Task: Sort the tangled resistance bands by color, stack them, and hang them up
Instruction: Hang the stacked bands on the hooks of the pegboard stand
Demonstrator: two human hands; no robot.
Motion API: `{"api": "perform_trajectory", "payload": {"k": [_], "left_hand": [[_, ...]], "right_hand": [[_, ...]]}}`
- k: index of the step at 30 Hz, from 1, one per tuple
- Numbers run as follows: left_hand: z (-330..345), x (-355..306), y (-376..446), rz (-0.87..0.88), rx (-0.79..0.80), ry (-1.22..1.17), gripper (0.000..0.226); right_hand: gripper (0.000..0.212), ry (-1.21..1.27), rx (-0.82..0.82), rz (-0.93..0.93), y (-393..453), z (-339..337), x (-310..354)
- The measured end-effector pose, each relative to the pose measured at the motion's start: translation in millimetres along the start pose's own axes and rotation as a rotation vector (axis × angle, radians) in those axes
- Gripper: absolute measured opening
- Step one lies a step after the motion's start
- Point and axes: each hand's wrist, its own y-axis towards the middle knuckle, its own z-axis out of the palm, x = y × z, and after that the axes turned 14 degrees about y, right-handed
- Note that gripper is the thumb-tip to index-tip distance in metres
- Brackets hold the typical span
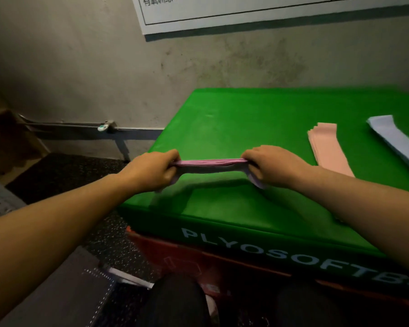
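Note:
A stack of purple-pink resistance bands (210, 163) is held level a little above the green soft plyo box (222, 119), seen edge-on. My left hand (151, 169) grips its left end and my right hand (273, 165) grips its right end, fingers curled round the bands. Short band ends hang below both fists. On the box to the right lies a flat stack of peach-pink bands (327, 147), and further right a stack of pale lavender bands (397, 140) runs off the frame's edge.
The green box sits on a red box (175, 258) against a grey wall. A metal rail (80, 125) runs along the wall at the left. Dark speckled floor (64, 173) lies left of the boxes. A white poster (246, 10) hangs above.

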Motion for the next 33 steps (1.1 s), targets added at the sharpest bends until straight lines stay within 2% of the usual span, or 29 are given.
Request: {"api": "perform_trajectory", "payload": {"k": [5,10,14,19,21,25,33], "left_hand": [[-37,29,-68,-0.164,-0.004,0.047,0.009],[-79,60,-164,-0.359,-0.048,-0.016,0.012],[-107,83,-252,-0.496,-0.138,0.050,0.007],[-137,108,-362,-0.611,-0.270,0.225,0.007],[-146,117,-401,-0.653,-0.319,0.279,0.006],[-158,136,-466,-0.803,-0.330,0.160,0.012],[-160,177,-547,-0.914,-0.492,0.193,0.005]], "right_hand": [[0.015,0.140,-0.080,-0.111,17,-4,64],[0.021,0.270,-0.111,-0.232,43,-8,158],[0.019,0.334,-0.101,-0.331,59,-6,244],[0.027,0.404,-0.090,-0.468,61,-4,351],[0.026,0.424,-0.080,-0.513,61,-1,390],[0.028,0.453,-0.046,-0.581,61,5,459],[0.024,0.569,-0.046,-0.708,75,19,562]]}}
